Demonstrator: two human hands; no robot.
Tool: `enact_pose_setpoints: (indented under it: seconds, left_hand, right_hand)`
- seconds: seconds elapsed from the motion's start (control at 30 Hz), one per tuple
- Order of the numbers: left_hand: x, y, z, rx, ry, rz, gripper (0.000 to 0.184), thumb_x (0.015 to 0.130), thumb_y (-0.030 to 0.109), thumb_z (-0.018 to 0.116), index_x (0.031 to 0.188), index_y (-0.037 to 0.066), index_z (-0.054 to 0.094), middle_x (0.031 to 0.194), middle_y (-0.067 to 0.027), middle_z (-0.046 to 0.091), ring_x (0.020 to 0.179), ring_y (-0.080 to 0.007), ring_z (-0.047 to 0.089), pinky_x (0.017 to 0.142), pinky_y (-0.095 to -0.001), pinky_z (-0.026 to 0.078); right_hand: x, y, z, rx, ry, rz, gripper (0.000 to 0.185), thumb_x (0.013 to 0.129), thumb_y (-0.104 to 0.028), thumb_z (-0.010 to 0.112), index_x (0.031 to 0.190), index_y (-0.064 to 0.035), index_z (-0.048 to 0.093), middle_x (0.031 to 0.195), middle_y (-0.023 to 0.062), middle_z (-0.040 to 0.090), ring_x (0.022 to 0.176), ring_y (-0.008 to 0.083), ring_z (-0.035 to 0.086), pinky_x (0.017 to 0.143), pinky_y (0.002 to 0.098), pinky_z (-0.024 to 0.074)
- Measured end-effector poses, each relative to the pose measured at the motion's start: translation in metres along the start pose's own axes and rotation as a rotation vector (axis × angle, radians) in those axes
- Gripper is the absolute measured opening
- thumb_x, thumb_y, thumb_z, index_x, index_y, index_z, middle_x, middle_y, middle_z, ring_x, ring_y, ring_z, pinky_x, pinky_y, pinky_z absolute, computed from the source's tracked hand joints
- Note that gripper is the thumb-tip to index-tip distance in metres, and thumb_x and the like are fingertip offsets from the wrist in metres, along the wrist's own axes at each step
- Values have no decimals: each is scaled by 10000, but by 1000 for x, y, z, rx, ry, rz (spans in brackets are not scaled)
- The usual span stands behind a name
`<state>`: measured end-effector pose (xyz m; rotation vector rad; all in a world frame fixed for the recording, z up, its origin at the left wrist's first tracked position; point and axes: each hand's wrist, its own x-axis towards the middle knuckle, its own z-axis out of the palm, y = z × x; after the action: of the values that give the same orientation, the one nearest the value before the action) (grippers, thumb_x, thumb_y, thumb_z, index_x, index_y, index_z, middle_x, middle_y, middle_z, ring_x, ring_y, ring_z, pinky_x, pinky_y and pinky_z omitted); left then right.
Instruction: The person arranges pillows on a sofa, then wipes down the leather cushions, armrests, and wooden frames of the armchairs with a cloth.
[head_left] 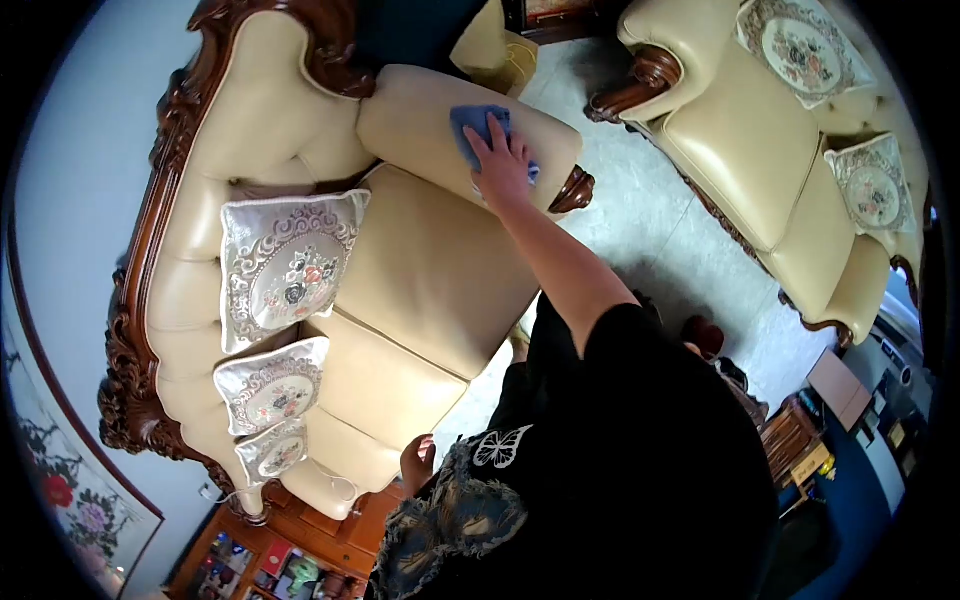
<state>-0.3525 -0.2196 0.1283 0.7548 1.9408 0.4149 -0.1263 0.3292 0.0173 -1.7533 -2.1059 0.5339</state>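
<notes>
Right hand (503, 175): stretched out over the padded armrest (410, 110) of the cream sofa, palm down, nearer the armrest's carved front end (573, 190) than its back.
Right fingers (497, 130): slightly spread and laid nearly flat; I press the cloth with them rather than close them round it.
Blue cloth (468, 130): crumpled on top of the armrest, under my fingers, its edges showing on both sides of them.
Left hand (417, 465): well apart from the armrest, low by my clothing, fingers loosely curled; I cannot tell whether they hold anything.
Seat cushion (430, 250): right beside the armrest, along its inner side.
Floral pillow (297, 270): leaning on the backrest, near the armrest's back end; two smaller-looking pillows (275, 388) line up farther from it.
Carved wooden frame (160, 200): edging the backrest, behind the armrest.
Second sofa (745, 165): past the armrest's front end, across the pale floor (620, 210).
In the way: my black sleeve (640, 350) and clothing hide part of the floor before the armrest; my hand covers the cloth's middle.
</notes>
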Motion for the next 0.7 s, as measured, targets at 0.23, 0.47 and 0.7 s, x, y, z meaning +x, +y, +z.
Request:
enact_pose_setpoints:
  seconds: [0.23, 0.47, 0.7]
  left_hand:
    - [55, 89, -3, 88, -65, -72, 236, 951, 125, 608, 1169, 43, 639, 980, -99, 698, 912, -178, 667, 796, -309, 532]
    - [96, 155, 18, 124, -126, 12, 254, 955, 110, 594, 1199, 42, 622, 992, -96, 690, 921, -171, 665, 808, -299, 538]
    - [106, 161, 30, 238, -145, 69, 236, 945, 85, 593, 1175, 68, 642, 969, -93, 695, 882, -181, 670, 789, -307, 549]
  right_hand:
    - [-99, 58, -34, 20, 138, 325, 887, 734, -168, 752, 1502, -273, 320, 1583, 103, 220, 1250, 438, 384, 1035, 552, 354]
    - [-54, 152, -8, -42, 13, 669, 836, 750, -197, 718, 1496, -215, 341, 1540, 118, 306, 1239, 444, 425, 959, 517, 438]
    - [-49, 189, -21, 318, -268, 624, 677, 808, -248, 651, 1447, -208, 432, 1536, 157, 309, 1155, 442, 500, 850, 576, 488]
